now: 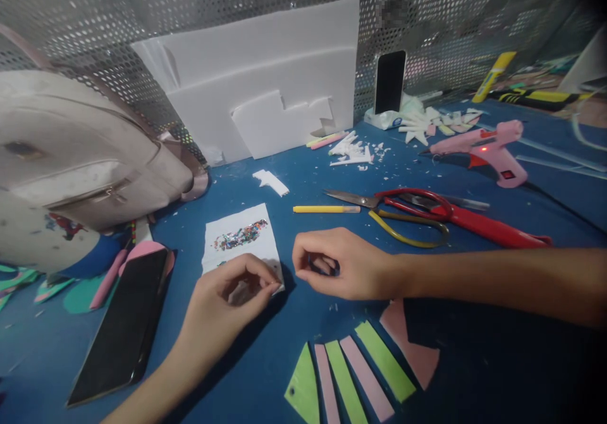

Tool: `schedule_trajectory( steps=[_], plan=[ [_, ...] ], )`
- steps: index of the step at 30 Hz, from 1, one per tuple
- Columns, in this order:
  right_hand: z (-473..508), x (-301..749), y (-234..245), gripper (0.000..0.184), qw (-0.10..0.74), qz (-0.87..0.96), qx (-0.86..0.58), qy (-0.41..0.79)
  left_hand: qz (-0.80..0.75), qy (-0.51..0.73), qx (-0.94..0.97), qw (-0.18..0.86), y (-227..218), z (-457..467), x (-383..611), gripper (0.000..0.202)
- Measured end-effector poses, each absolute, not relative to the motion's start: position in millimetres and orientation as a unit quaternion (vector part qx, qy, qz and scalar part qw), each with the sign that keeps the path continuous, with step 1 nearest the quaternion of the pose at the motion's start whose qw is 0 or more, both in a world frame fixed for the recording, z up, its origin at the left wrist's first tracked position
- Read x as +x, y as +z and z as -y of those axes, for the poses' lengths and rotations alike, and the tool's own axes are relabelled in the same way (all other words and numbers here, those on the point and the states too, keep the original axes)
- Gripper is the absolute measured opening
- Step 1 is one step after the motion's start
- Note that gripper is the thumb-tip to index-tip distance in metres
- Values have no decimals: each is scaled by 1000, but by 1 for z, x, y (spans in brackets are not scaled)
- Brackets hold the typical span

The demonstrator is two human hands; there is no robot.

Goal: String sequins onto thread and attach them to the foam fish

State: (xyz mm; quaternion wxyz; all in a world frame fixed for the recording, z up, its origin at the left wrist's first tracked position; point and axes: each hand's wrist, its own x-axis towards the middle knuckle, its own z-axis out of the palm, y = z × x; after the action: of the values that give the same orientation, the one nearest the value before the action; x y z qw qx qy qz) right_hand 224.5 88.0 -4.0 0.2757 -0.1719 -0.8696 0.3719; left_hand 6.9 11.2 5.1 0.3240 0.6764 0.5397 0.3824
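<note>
My left hand [227, 297] pinches the near right corner of a white paper sheet [239, 237] that lies on the blue table and carries a small heap of coloured glitter [241, 234]. My right hand [334, 263] rests just right of the sheet with its fingers curled into a loose pinch; what it holds, if anything, is hidden. A fan of green and pink foam strips [353, 373] lies just in front of the right wrist.
Red and yellow scissors [427, 212], a yellow stick [325, 209] and a lit pink glue gun [488, 149] lie behind my right hand. A black phone [126, 323] lies at left near a pale bag [80, 152]. White foam sheets [270, 76] and another phone [389, 81] lean on the mesh wall.
</note>
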Motion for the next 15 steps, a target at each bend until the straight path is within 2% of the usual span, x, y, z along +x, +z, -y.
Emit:
schedule_trajectory(
  steps=[3, 9, 15],
  plan=[
    [-87, 225, -3, 12, 294, 878, -140, 350, -530, 410, 656, 348, 3, -6, 14, 10],
    [-86, 226, -3, 12, 296, 883, -131, 339, -561, 437, 640, 290, -1, -3, 7, 12],
    [-87, 226, -4, 13, 285, 891, -137, 324, -549, 451, 634, 305, -3, -2, 4, 13]
  ],
)
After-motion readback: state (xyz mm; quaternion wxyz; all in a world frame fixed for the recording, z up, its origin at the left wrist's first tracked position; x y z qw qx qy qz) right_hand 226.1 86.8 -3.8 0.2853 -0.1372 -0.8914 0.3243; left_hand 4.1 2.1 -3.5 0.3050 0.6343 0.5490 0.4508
